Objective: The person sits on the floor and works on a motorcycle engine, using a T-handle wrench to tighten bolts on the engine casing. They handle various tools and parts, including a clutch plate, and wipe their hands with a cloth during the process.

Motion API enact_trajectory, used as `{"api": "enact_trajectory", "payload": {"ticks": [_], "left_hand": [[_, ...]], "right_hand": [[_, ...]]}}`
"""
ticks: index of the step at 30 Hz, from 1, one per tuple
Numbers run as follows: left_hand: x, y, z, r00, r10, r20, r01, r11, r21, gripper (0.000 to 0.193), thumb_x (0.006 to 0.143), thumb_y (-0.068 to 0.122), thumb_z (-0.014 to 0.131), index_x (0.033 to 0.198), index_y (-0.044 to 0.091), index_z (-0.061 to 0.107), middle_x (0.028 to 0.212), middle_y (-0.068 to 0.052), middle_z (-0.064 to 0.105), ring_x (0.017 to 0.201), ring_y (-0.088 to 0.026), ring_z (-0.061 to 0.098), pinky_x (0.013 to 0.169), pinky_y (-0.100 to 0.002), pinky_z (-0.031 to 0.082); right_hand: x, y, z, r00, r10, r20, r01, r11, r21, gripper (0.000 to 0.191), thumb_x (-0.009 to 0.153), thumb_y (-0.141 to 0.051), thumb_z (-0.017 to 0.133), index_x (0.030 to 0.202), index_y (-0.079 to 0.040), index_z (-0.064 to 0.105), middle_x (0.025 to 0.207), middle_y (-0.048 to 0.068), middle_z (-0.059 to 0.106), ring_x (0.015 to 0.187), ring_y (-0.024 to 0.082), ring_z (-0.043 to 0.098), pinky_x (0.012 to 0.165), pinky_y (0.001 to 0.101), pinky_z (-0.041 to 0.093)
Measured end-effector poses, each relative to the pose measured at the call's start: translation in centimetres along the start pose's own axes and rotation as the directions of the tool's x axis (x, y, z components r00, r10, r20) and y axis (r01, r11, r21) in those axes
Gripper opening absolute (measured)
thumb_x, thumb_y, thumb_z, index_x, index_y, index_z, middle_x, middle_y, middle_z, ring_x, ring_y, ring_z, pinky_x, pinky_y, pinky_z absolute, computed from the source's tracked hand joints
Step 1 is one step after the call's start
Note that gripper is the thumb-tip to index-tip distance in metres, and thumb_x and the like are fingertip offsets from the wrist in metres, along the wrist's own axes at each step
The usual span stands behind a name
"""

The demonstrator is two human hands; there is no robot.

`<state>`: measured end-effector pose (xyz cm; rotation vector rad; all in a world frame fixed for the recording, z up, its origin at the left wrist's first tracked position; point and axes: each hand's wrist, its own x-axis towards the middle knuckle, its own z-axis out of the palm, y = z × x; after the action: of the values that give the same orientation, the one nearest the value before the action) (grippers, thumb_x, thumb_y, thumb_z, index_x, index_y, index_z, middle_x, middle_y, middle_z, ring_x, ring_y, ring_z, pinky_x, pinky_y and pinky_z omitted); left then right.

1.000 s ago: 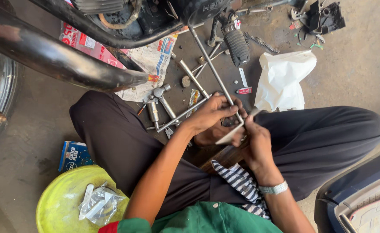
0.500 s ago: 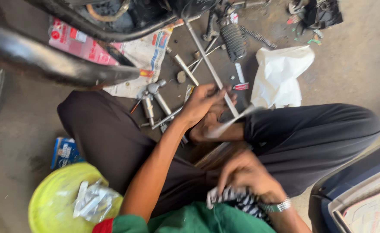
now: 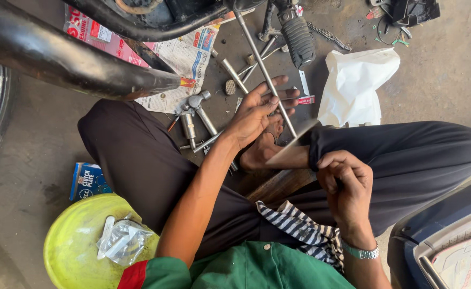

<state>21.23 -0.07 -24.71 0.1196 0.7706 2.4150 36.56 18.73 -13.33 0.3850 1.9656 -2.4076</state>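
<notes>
My left hand (image 3: 255,115) reaches forward with its fingers spread, and a long metal rod (image 3: 257,59) slants across them down to the floor. A thin grey metal strip (image 3: 295,142) lies tilted by my bare foot (image 3: 259,155), just beyond that hand. My right hand (image 3: 345,186), a watch on its wrist, rests on my right thigh with its fingers curled shut. Nothing shows inside it. I sit on the floor in dark trousers and a green shirt.
A black motorcycle exhaust pipe (image 3: 85,69) crosses the upper left above a newspaper (image 3: 187,53) strewn with a hammer (image 3: 199,104) and sockets. A white plastic bag (image 3: 353,85), a yellow bowl (image 3: 69,251) holding bagged parts, a blue box (image 3: 85,182), a striped cloth (image 3: 299,230) and a wooden block (image 3: 281,184) surround me.
Both hands worked the metal strip together a second ago. My right hand has since pulled back onto my thigh, and my left hand has opened over the rod.
</notes>
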Motion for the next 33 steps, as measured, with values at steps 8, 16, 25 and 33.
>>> {"api": "enact_trajectory", "payload": {"ticks": [8, 16, 25, 33], "left_hand": [[-0.3, 0.0, -0.8, 0.998, 0.024, 0.062, -0.021, 0.998, -0.055, 0.043, 0.108, 0.006, 0.048, 0.15, 0.001, 0.045, 0.132, -0.018, 0.067, 0.117, -0.024, 0.069, 0.104, -0.038, 0.059], [0.6, -1.2, -1.3, 0.951, -0.027, -0.308, 0.084, 0.981, 0.174, 0.032, 0.101, 0.001, 0.067, 0.13, -0.012, 0.061, 0.118, -0.026, 0.071, 0.105, -0.032, 0.072, 0.09, -0.048, 0.063], [-0.3, 0.2, -0.6, 0.998, 0.049, 0.037, -0.045, 0.995, -0.092, 0.037, 0.103, 0.003, 0.054, 0.139, 0.0, 0.056, 0.125, -0.018, 0.07, 0.112, -0.026, 0.072, 0.105, -0.041, 0.06], [-0.8, 0.0, -0.8, 0.952, -0.018, -0.305, 0.041, 0.997, 0.07, 0.026, 0.104, 0.006, 0.063, 0.127, -0.006, 0.064, 0.111, -0.017, 0.071, 0.097, -0.026, 0.073, 0.088, -0.043, 0.063]], "right_hand": [[0.7, -0.1, 0.4, 0.998, -0.036, -0.051, 0.035, 0.999, -0.006, 0.021, 0.103, -0.002, 0.046, 0.098, 0.007, 0.065, 0.061, 0.0, 0.045, 0.054, 0.007, 0.036, 0.053, 0.0242, 0.029], [1.0, 0.1, -0.2, 0.968, -0.114, -0.224, 0.132, 0.989, 0.064, 0.02, 0.104, -0.002, 0.046, 0.097, 0.003, 0.064, 0.062, -0.001, 0.039, 0.054, 0.008, 0.031, 0.051, 0.0237, 0.026], [0.8, -1.7, -0.6, 0.938, -0.18, -0.297, 0.203, 0.978, 0.05, 0.017, 0.104, -0.001, 0.046, 0.104, 0.003, 0.063, 0.065, 0.0, 0.041, 0.054, 0.008, 0.034, 0.052, 0.0248, 0.028], [3.9, -8.2, -5.1, 0.879, -0.37, -0.299, 0.364, 0.928, -0.079, 0.019, 0.109, 0.001, 0.054, 0.092, -0.004, 0.061, 0.063, 0.0, 0.046, 0.047, 0.009, 0.04, 0.044, 0.0257, 0.029]]}}
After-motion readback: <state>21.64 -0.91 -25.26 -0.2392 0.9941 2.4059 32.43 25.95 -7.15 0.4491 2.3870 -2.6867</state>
